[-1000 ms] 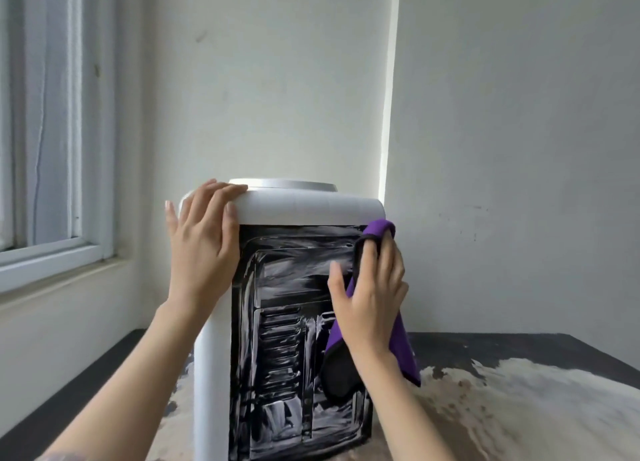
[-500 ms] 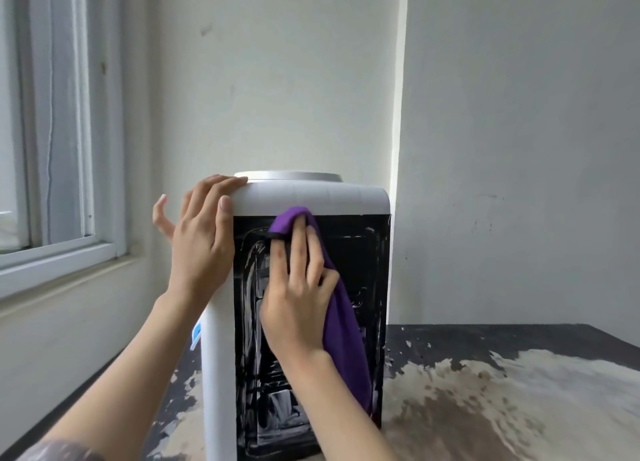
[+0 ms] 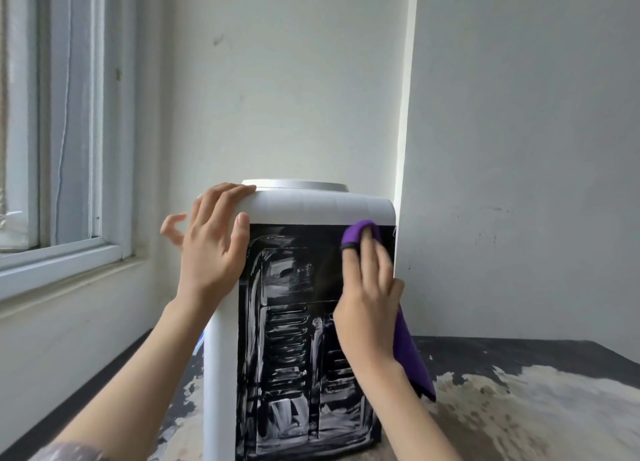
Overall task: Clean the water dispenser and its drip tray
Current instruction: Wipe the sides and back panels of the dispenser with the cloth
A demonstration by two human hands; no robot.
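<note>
A white water dispenser [image 3: 311, 206] stands on the table with its black, vented back panel [image 3: 294, 339] facing me, streaked with white smears. My left hand [image 3: 211, 249] lies flat on the dispenser's top left corner, fingers over the edge. My right hand [image 3: 369, 305] presses a purple cloth [image 3: 412, 356] against the panel's upper right corner; the cloth's tip shows above my fingers and the rest hangs below my palm. The drip tray is out of sight.
The dispenser sits on a worn dark table [image 3: 519, 391] with pale patches where the finish has peeled. A window [image 3: 52, 149] with a sill is at the left. White walls meet in a corner just behind the dispenser.
My right hand has swept the cloth from the panel's upper left across to its upper right corner. My left hand has stayed on the top left corner.
</note>
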